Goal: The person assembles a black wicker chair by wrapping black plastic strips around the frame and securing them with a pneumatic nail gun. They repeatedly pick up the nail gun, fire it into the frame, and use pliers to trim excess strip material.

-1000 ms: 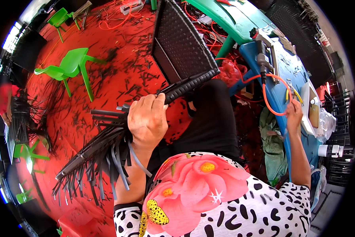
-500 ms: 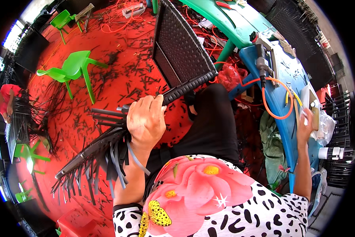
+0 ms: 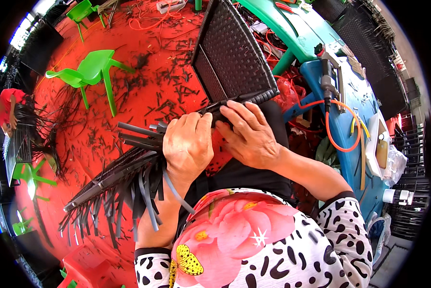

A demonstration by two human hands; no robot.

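Note:
A black woven wicker chair frame (image 3: 237, 55) lies across my lap, its panel slanting up away from me. My left hand (image 3: 189, 146) is closed around its strip-wrapped bar. Many loose flat black strips (image 3: 114, 204) hang below a second edge of the frame, left of that hand. Several cut strip ends (image 3: 141, 135) stick out beside my left knuckles. My right hand (image 3: 249, 134) lies just to the right, its fingers bent over the same bar. Whether something small is under those fingertips is hidden.
On the right, a blue table (image 3: 357, 86) carries a tool with an orange hose (image 3: 328, 129) and a white tray (image 3: 376, 137). Green chairs (image 3: 93, 67) stand on the red floor (image 3: 162, 48) among strip scraps. At far left, a person in red (image 3: 11, 108) works with black strips.
My right hand has come from the table at the right to the wrapped bar, beside my left hand. The left hand keeps its hold. The view has shifted slightly.

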